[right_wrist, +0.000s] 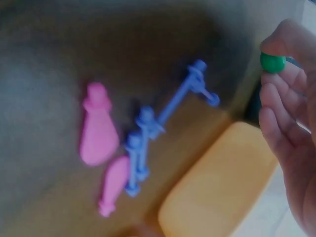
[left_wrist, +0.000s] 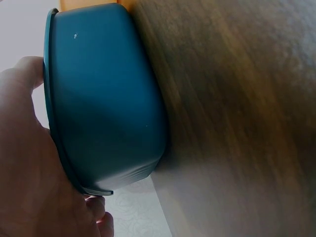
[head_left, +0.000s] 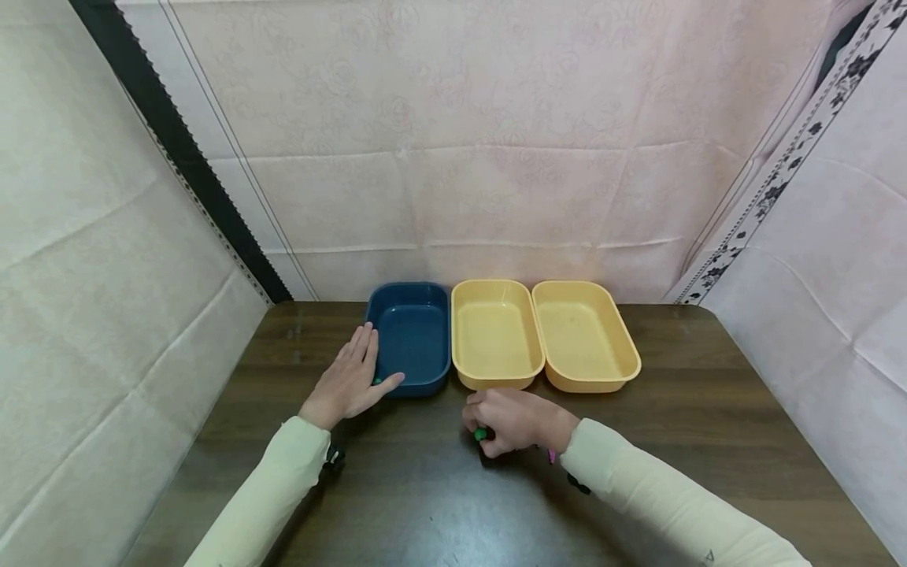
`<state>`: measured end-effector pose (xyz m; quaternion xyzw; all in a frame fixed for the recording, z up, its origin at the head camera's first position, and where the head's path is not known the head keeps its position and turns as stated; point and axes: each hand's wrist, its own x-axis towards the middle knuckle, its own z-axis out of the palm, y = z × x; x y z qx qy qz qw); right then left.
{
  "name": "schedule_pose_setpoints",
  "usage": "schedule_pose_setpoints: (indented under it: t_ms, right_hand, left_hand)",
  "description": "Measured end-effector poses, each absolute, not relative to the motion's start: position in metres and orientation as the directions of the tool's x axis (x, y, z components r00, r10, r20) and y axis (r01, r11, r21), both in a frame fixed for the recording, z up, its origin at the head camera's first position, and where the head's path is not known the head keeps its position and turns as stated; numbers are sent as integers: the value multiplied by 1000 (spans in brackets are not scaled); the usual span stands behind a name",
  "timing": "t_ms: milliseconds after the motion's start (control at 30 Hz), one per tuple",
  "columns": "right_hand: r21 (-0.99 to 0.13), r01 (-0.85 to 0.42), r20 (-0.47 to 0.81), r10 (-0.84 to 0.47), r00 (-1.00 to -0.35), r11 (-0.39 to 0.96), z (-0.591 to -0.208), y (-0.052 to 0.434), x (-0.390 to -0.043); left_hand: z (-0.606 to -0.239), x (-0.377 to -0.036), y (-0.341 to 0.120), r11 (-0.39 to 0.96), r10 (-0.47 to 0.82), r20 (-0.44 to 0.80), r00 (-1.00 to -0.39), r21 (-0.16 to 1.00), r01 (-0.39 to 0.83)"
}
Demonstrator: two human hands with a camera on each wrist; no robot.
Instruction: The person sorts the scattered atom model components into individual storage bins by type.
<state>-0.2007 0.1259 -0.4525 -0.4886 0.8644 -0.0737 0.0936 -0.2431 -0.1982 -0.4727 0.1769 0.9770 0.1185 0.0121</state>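
My left hand (head_left: 350, 380) rests along the left rim of the blue tray (head_left: 418, 335), fingers straight and thumb spread over the near corner. In the left wrist view that hand lies against the rim of the tray's side wall (left_wrist: 103, 98). A bit of green (head_left: 377, 382) shows beside the left thumb. Just in front of the middle tray, my right hand (head_left: 516, 421) pinches a small green ball (right_wrist: 272, 63) between thumb and fingers. Beneath the right hand, two pink bowling-pin-like pieces (right_wrist: 98, 131) and several blue-violet rod-shaped pieces (right_wrist: 170, 106) lie on the table, blurred.
Two yellow trays (head_left: 498, 370) (head_left: 595, 378) stand side by side, right of the blue tray. The dark wooden table (head_left: 411, 504) reaches back to a pale cloth (head_left: 496, 197), with more cloth at both sides.
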Motion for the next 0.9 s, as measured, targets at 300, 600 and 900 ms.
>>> schedule_pose_setpoints:
  t_ms: [300,600,900]
  right_hand:
    - [-251,-790,-103,-827,-553,560,-427,124,-210]
    - [-204,-800,-63,-823,-564,564,-410,120,-220]
    - [-181,-806,-14,-821,-571,563,-391,111,-234]
  left_hand:
    - [-473,-244,-199,911,348,20,-937,231,343]
    - [-472,-244,-198,911,348,14,-937,233,341]
    - [-472,-243,-198,912,345,13,-938,230,339]
